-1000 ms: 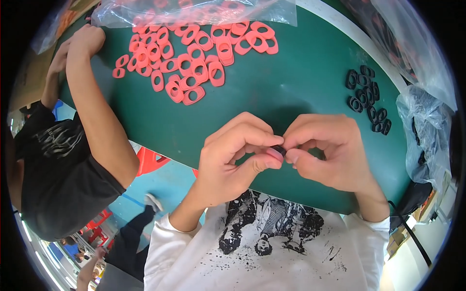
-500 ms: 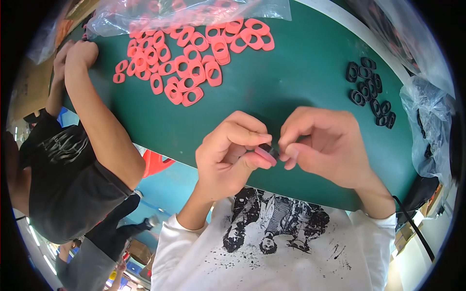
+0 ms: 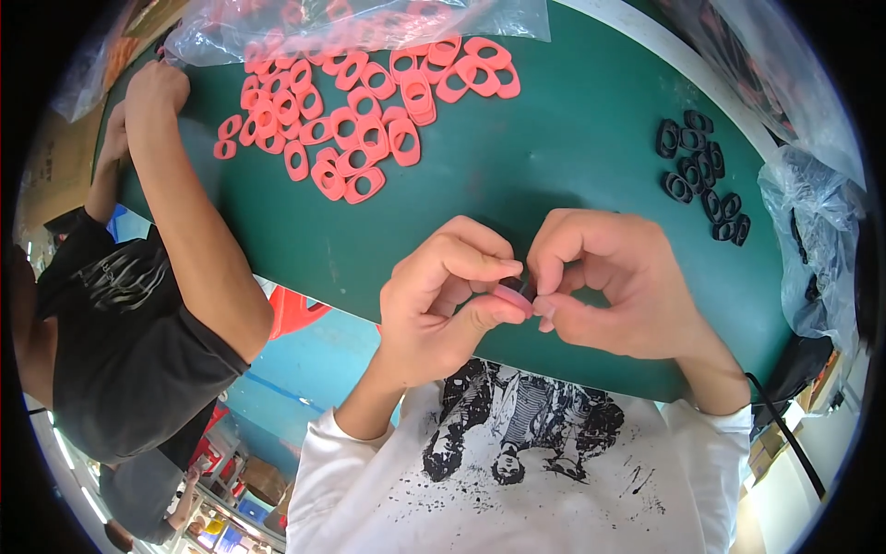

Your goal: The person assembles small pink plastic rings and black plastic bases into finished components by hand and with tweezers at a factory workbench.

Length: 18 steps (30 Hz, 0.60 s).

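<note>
Pink oval ring [image 3: 510, 297], with a dark piece at its upper edge, sits pinched between both hands just above the near edge of the green table [image 3: 554, 166]. I note left hand [image 3: 438, 305] grasping it thumb-and-forefinger; right hand [image 3: 609, 286] gripping the opposite end. Judgement: I should keep fingertips at the rim, press evenly, avoid twisting. Loose pink rings [image 3: 360, 120] lie far-left, black rings [image 3: 701, 175] right. A co-worker's arm [image 3: 194, 222] rests left.

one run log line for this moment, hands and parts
left hand: pinching pink ring | right hand: pinching same ring, dark piece at it | pink rings: heap, far left on green mat | black rings: right
</note>
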Motion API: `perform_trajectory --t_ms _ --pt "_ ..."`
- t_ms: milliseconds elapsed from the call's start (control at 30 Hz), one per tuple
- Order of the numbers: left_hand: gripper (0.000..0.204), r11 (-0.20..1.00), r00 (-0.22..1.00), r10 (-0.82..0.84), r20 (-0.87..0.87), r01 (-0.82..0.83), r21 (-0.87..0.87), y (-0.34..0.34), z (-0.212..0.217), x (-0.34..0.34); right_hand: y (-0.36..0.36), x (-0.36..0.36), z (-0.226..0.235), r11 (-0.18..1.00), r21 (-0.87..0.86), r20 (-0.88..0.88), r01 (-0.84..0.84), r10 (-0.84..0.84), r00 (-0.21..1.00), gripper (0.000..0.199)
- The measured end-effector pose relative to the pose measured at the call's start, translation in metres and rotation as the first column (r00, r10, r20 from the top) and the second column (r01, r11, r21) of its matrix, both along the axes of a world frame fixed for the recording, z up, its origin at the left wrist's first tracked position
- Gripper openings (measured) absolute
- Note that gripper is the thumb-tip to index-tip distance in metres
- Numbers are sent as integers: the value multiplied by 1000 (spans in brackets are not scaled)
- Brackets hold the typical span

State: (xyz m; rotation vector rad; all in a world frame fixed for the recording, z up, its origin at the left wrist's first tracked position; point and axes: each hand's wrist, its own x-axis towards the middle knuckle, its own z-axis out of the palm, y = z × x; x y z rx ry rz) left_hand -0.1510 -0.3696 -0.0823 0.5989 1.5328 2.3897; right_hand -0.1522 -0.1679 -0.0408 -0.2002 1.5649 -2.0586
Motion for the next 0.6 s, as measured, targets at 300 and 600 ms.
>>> perform_trajectory --t_ms 300,600 --pt "24 996 1000 -8 1 8 -84 1 3 0 -2 1 7 992 110 9 66 -67 998 10" --pt "20 972 999 -21 28 27 -234 1 9 1 0 -3 7 966 259 -135 21 14 991 9"
